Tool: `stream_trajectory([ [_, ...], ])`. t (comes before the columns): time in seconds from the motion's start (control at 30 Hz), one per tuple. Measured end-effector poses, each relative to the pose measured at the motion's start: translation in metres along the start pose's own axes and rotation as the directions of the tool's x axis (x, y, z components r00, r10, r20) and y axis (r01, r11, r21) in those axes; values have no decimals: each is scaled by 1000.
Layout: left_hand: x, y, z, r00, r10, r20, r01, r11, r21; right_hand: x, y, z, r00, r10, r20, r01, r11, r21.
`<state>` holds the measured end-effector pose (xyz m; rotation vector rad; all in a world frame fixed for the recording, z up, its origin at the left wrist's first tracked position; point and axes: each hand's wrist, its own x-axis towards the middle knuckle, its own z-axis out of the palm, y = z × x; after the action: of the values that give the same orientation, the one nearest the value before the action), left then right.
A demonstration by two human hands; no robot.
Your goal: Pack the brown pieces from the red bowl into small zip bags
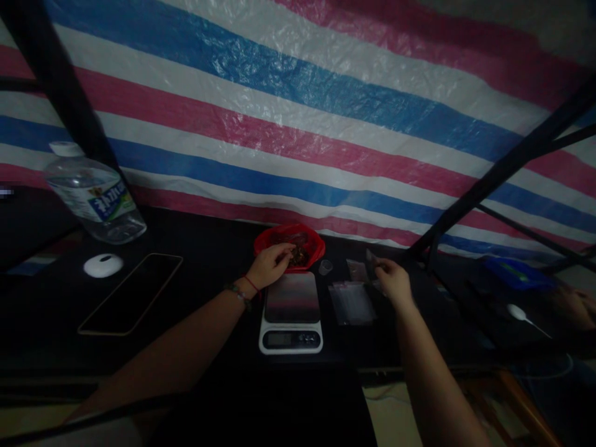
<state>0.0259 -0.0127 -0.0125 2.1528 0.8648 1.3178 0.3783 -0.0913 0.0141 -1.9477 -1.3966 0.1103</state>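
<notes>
Left hand [272,264] is at the left and near edge of the red bag [317,248], fingers bent and tips close together over the brown contents [298,256]. Can't tell if anything is pinched; fingertips blend into the stuff, and the palm faces away. Contents too dark and small to identify. Right hand [393,282] has thumb and fingers drawn together on a small clear bag [370,256], its upper part sticking up past the fingertips, the rest hidden behind them; can't see whether it has anything inside.

Between the hands, on the near side: white scale [292,306], plate bare, display digits unreadable. Just right of the left hand's red bag, a small clear cup [325,267], see-through, contents unclear. Just left of the right hand, a small packet [357,270] with a faint reddish tint, inside hard to make out. Nearer the body from it, a stack of clear bags [352,304], count not readable.

Well left of the left hand: dark-screened phone [130,295], white mouse [103,266], clear bottle [95,192], label partly legible. Well right of the right hand: blue item [516,273], blurred, and another person's hand [577,305], dim and cut off by the frame edge.
</notes>
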Motion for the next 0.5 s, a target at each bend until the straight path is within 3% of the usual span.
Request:
stream_trajectory([
  [0.07,0,0,-1,1000,11,19,-11,999,-33,4,-22,5,998,-50,-37,60,930,362],
  [0.17,0,3,-2,997,39,67,-28,988,-149,4,-72,26,987,-135,87,39,727,686],
  [0.27,1,5,-3,995,17,101,16,947,-321,-2,-122,54,941,-229,247,-70,584,809],
  [0.37,1,5,-4,992,-65,108,104,903,-418,-8,-153,79,896,-285,341,-145,538,831],
  [0.5,2,2,-2,972,-205,111,233,861,-452,-16,-160,101,927,-225,301,-145,525,839],
])
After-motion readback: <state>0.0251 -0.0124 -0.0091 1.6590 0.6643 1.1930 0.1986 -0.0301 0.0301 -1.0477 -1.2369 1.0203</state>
